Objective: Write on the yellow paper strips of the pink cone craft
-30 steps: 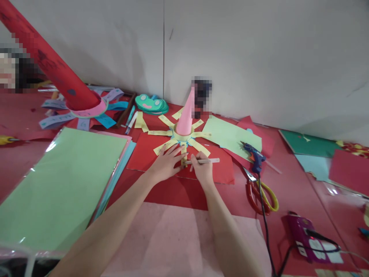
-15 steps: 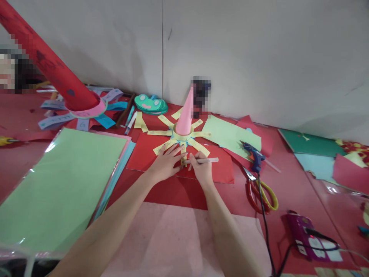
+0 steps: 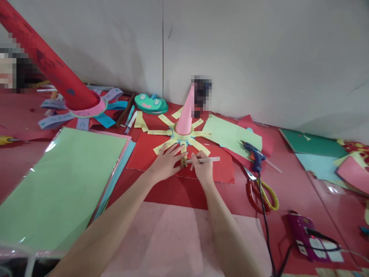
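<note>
My left hand lies with its fingers spread over the near yellow paper strips of a paper craft. From the middle of that craft rises a pink paper cone, set in a yellow ring, with strips fanning outward all round. In my right hand is a slim marker with a whitish barrel, held sideways with its tip toward the end of the nearest strip. The strips bear small drawn marks. Under the craft is a red sheet.
A glue gun and scissors lie to the right, near a purple power strip with cables. Packed green sheets are on the left. Behind them stands a red paper tube. Green frog cutouts lie by the wall.
My right hand and the marker have shifted very slightly to the right. My left hand stays put on the strips. At the far right, a pink sheet has changed its position.
</note>
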Demonstrator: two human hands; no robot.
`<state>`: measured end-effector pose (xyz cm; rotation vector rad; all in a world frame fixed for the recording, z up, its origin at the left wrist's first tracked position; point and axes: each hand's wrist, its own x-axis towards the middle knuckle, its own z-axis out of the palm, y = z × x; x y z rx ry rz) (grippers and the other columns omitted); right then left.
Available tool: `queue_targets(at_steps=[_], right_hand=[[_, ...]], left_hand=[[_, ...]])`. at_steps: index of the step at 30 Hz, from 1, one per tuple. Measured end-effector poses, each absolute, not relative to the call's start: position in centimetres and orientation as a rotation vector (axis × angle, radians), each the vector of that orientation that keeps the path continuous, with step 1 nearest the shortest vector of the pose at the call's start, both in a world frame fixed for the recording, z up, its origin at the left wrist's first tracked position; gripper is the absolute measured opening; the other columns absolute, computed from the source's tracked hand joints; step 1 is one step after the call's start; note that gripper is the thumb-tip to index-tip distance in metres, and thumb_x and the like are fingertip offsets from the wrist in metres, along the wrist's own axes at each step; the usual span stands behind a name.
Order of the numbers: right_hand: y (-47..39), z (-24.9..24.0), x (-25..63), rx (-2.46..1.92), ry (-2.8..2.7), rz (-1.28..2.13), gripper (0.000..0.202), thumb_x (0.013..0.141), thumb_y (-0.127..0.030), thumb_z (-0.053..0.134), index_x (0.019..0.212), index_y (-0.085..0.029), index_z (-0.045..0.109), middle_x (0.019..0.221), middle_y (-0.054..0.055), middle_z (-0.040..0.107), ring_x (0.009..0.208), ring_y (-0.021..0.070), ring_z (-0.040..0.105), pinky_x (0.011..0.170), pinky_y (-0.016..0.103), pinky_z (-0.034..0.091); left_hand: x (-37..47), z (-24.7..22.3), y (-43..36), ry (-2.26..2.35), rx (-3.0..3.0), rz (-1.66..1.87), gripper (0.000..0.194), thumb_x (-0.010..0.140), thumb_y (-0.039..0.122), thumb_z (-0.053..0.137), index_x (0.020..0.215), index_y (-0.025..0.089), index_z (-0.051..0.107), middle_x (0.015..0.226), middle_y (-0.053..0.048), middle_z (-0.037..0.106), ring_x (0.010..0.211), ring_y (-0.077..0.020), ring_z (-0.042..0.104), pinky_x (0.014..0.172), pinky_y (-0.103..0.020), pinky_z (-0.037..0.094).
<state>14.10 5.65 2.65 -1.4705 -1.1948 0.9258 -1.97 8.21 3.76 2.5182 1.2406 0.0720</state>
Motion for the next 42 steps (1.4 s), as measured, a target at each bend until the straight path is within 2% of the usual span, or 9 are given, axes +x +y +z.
queue_targets(at_steps=[19,26,37,42], right_hand=[[5.63,2.56,14.06,-1.449,-1.172,0.916,0.034,0.083,-0.039,0.056,0.059,-0.024,0.036,0.038,-0.008,0.048,0.041,0.0119,0.055,0.048,0.022,0.041],[5.68,2.49,14.22,-1.494,-1.167,0.936,0.033,0.081,-0.036,0.055,0.058,-0.024,0.035,0.034,-0.009,0.041,0.042,0.0133,0.057,0.04,0.019,0.035],[5.69,2.78,14.25,-1.515,-1.134,0.955,0.029,0.077,-0.033,0.053,0.057,-0.025,0.033,0.034,-0.009,0.038,0.044,0.0156,0.06,0.038,0.019,0.033],[5.66,2.58,14.26,-1.513,-1.145,0.94,0.031,0.079,-0.035,0.054,0.058,-0.025,0.034,0.034,-0.009,0.04,0.039,0.013,0.055,0.039,0.02,0.036]], left_hand=[[-1.93,3.77,8.19,1.236,2.51,0.108,0.043,0.092,0.031,0.049,0.135,0.027,0.047,0.155,-0.004,0.028,0.145,-0.0243,0.016,0.115,-0.052,0.01],[-1.99,3.56,8.24,1.233,2.517,0.102,0.044,0.093,0.033,0.046,0.137,0.026,0.046,0.155,-0.004,0.028,0.145,-0.0243,0.017,0.115,-0.053,0.01],[-1.95,3.68,8.3,1.231,2.514,0.094,0.045,0.092,0.029,0.047,0.137,0.027,0.045,0.155,-0.003,0.026,0.145,-0.0244,0.016,0.115,-0.054,0.011],[-1.93,3.43,8.3,1.236,2.521,0.093,0.048,0.091,0.027,0.049,0.139,0.026,0.043,0.155,-0.004,0.028,0.145,-0.0246,0.016,0.115,-0.054,0.011]])
